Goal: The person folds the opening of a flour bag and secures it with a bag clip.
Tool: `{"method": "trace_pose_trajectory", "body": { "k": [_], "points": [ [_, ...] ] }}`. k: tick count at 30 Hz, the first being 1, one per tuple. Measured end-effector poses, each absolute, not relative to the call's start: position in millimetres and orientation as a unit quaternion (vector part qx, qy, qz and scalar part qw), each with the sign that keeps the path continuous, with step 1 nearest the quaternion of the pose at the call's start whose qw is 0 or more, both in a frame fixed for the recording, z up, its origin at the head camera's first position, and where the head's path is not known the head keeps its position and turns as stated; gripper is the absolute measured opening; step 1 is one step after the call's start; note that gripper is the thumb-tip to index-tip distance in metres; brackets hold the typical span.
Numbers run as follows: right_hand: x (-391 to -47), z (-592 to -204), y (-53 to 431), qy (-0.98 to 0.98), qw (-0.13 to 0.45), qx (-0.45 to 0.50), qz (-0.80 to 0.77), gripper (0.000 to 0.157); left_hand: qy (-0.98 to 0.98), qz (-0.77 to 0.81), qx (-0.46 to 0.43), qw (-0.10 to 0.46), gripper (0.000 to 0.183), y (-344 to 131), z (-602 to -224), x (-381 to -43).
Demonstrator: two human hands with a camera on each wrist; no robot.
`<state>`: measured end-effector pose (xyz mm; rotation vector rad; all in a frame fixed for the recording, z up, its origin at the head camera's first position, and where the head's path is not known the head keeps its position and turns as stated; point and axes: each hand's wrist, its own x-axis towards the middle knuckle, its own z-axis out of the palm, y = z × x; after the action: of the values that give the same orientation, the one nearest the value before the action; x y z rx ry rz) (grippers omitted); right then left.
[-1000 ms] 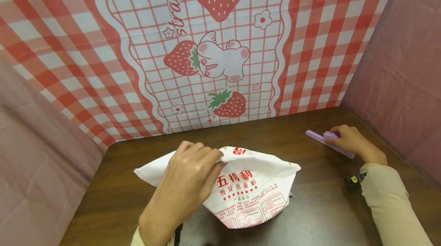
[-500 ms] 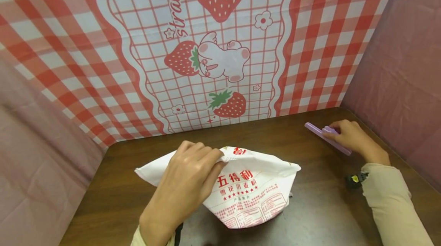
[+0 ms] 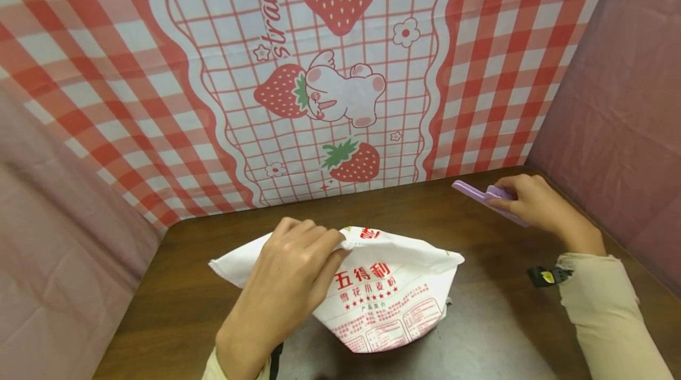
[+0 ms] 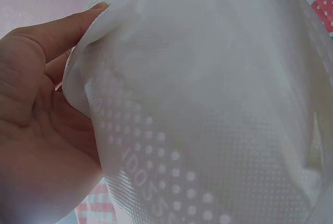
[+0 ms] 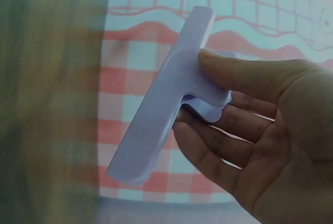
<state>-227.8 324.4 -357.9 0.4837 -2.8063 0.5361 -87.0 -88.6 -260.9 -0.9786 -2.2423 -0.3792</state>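
Observation:
A white flour bag [image 3: 383,291] with red Chinese print stands on the table in front of me, its top folded over. My left hand [image 3: 287,279] grips that fold near its middle. Up close in the left wrist view, the thumb pinches the edge of the white woven bag [image 4: 197,99]. Off to the right, my right hand [image 3: 537,208] holds a purple bag clip [image 3: 470,192] above the table. Thumb and fingers pinch the handle tabs of the clip [image 5: 156,104] in the right wrist view, and its long bar points up and to the left.
The brown wooden table [image 3: 425,208] runs back to a red-and-white checked strawberry cloth [image 3: 340,90]. Pink curtains [image 3: 628,102] hang at both sides. A black strap with a yellow mark [image 3: 548,276] sits at the right wrist.
My right hand has raised the purple bag clip off the table and moved it slightly to the left. The left hand and the flour bag have stayed in place.

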Motion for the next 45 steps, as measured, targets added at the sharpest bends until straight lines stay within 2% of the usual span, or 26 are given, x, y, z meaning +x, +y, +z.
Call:
{"method": "trace_pose_trajectory", "body": {
  "k": [13,20,24,30,35,45],
  "points": [
    [-207,-325,297,-0.942,0.215,0.187,0.178,0.020,-0.852,-0.142,-0.376,0.334,0.008,-87,-259,-87],
    [-185,-306,284,-0.929,0.252,0.181,0.203,0.032,-0.853,-0.144,-0.376,0.332,0.007,-88,-260,-86],
    [-176,-299,276,-0.913,0.273,0.196,0.230,0.029,-0.853,-0.146,-0.376,0.331,0.006,-88,-260,-86],
    [-166,-295,261,-0.894,0.271,0.230,0.272,0.023,-0.854,-0.149,-0.374,0.328,0.006,-89,-261,-87],
    [-156,-290,251,-0.881,0.257,0.245,0.313,0.025,-0.854,-0.146,-0.375,0.329,0.006,-88,-261,-87],
    [-136,-274,230,-0.843,0.287,0.268,0.369,0.028,-0.853,-0.146,-0.375,0.332,0.006,-88,-261,-87]
  ]
}}
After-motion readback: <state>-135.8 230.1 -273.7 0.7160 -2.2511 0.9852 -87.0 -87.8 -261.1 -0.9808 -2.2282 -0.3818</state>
